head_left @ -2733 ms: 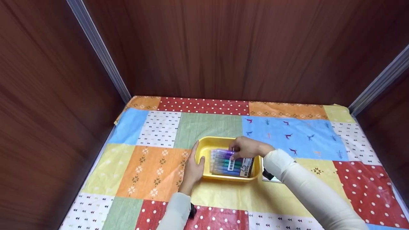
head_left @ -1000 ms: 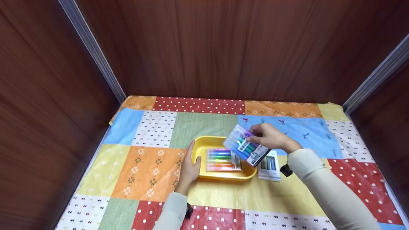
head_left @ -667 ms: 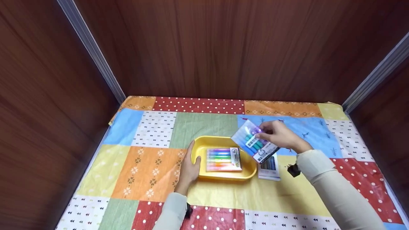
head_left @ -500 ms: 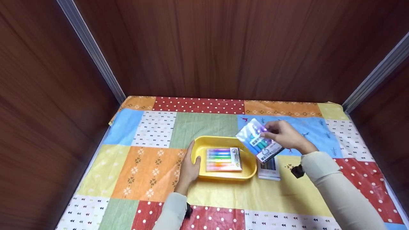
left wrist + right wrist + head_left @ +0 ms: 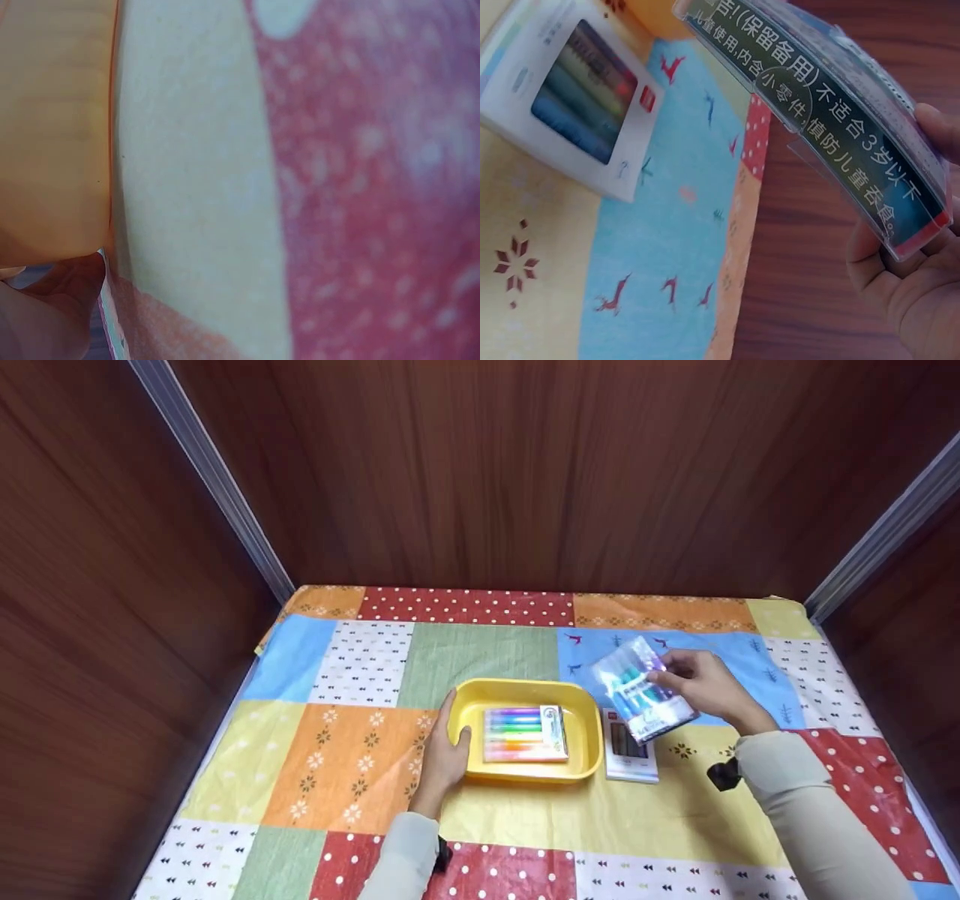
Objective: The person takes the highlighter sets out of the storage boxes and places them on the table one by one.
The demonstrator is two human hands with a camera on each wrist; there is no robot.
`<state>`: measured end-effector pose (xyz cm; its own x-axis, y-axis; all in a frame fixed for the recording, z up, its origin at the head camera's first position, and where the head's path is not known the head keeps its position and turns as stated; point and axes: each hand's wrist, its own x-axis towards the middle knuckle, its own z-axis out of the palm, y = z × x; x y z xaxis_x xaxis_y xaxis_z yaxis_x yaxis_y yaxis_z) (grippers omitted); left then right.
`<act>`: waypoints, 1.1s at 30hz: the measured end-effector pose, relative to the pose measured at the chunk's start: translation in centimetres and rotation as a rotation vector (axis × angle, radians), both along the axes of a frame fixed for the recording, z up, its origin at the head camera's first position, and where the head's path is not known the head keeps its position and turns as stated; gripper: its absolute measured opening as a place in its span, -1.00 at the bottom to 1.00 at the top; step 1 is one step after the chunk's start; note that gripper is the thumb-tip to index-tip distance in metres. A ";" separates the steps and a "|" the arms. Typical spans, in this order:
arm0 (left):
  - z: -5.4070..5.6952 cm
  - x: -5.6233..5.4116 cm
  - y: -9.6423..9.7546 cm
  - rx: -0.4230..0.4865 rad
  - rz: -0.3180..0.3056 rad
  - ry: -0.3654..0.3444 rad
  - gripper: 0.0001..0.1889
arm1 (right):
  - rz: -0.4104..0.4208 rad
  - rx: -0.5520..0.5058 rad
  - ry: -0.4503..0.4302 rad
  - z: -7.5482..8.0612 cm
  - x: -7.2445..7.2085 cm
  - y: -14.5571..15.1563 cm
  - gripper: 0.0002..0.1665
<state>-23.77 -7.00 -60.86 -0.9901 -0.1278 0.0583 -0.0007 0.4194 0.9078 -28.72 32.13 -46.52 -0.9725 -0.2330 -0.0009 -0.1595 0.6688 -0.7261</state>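
Observation:
My right hand [image 5: 705,686] pinches a clear plastic pack of coloured markers [image 5: 639,694] along its right edge, tilted, in the air right of the yellow tray [image 5: 589,769]. In the right wrist view the dark printed end of this marker pack [image 5: 817,120] faces the camera, between thumb and fingers. A second pack of rainbow markers [image 5: 525,733] lies flat in the tray. My left hand [image 5: 444,761] holds the tray's left end, its thumb over the rim and its fingers along the outer wall. Only part of the left hand [image 5: 56,311] shows in the left wrist view.
A white box with a dark window [image 5: 630,765] lies against the tray's right side, partly under the raised pack in the head view. A patchwork cloth [image 5: 360,765] covers the table. Brown wood-grain panels [image 5: 510,472] stand behind and at both sides.
My right hand has lifted the marker pack out of the tray and carried it rightward, past the rim. The rainbow pack beneath has come into view. My left hand stays on the tray.

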 end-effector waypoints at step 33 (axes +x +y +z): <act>0.0 0.0 0.0 0.015 -0.002 -0.022 -0.26 | -0.325 -0.071 -0.141 -5.4 3.7 6.0 -0.66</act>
